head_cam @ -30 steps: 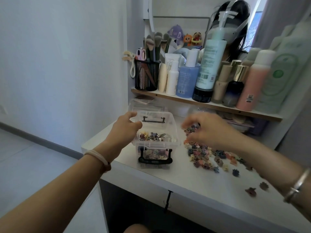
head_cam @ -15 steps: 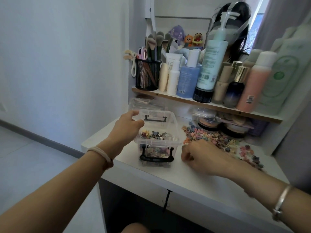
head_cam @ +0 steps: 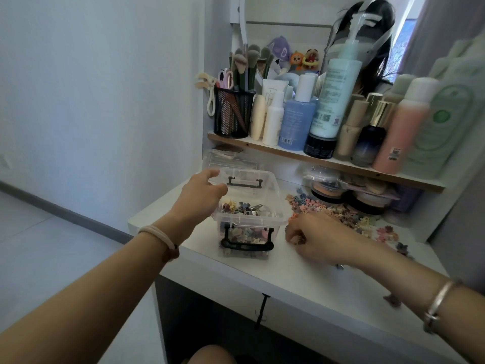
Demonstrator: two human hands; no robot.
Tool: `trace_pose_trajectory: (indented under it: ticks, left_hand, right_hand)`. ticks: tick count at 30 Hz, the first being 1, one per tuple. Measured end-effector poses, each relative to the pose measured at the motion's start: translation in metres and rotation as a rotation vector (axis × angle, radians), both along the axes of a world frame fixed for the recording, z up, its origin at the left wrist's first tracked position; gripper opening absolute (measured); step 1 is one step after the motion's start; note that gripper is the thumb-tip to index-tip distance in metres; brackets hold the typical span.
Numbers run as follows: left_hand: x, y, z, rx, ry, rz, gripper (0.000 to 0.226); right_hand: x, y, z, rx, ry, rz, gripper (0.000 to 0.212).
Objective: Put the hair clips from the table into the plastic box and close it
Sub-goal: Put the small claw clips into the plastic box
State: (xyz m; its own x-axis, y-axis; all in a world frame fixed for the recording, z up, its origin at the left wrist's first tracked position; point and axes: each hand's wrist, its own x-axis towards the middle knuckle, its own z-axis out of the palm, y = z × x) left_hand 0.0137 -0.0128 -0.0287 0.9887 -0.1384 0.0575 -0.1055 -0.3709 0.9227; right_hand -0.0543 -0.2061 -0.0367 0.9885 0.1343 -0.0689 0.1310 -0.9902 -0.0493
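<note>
Home setting, a dressing-table nook: a white table against a pale wall, a mirror behind it, and a wood-edged shelf crowded with skincare bottles, a black mesh cup of makeup brushes and small plush toys. Powder compacts sit under the shelf, and small hair clips lie loose on the tabletop beside a clear plastic box of more. Grey tiled floor at left; probably a bedroom corner, though the blurred right edge leaves that unconfirmed.
</note>
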Motion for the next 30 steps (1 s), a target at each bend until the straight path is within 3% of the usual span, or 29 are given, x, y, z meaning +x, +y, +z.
trace_pose_trajectory:
  ticks: [4, 7, 10, 12, 13, 15, 19, 25, 30]
  left_hand:
    - [-0.001, 0.000, 0.001, -0.001, 0.011, -0.010, 0.047]
    - [-0.001, 0.000, 0.001, -0.007, 0.011, -0.015, 0.047]
    - [-0.001, 0.000, 0.001, -0.005, 0.013, -0.015, 0.046]
    - [-0.001, 0.000, 0.001, -0.001, 0.011, -0.012, 0.047]
    - [-0.001, 0.000, 0.001, -0.002, 0.013, -0.012, 0.047]
    - [-0.002, 0.000, 0.001, 0.000, 0.015, -0.012, 0.046]
    - [-0.001, 0.000, 0.002, 0.005, 0.000, -0.005, 0.047]
    - [0.004, 0.004, 0.002, 0.003, -0.005, 0.017, 0.047]
    - [0.005, 0.006, 0.003, -0.001, -0.002, 0.011, 0.047]
  right_hand:
    - [0.001, 0.005, 0.002, 0.025, -0.036, 0.000, 0.028]
    - [0.002, 0.003, 0.016, 0.120, -0.184, -0.049, 0.020]
    - [0.004, 0.006, 0.044, 0.495, -0.384, -0.106, 0.015]
    - [0.004, 0.014, 0.059, 0.815, -0.350, -0.068, 0.014]
    - [0.004, 0.019, 0.064, 0.883, -0.281, -0.041, 0.009]
    - [0.008, 0.025, 0.065, 0.819, -0.187, 0.002, 0.007]
    - [0.016, 0.013, 0.055, 0.618, -0.284, -0.051, 0.012]
    - [0.014, 0.001, 0.011, 0.051, 0.039, -0.030, 0.036]
    - [0.018, 0.006, 0.006, 0.017, 0.052, 0.006, 0.040]
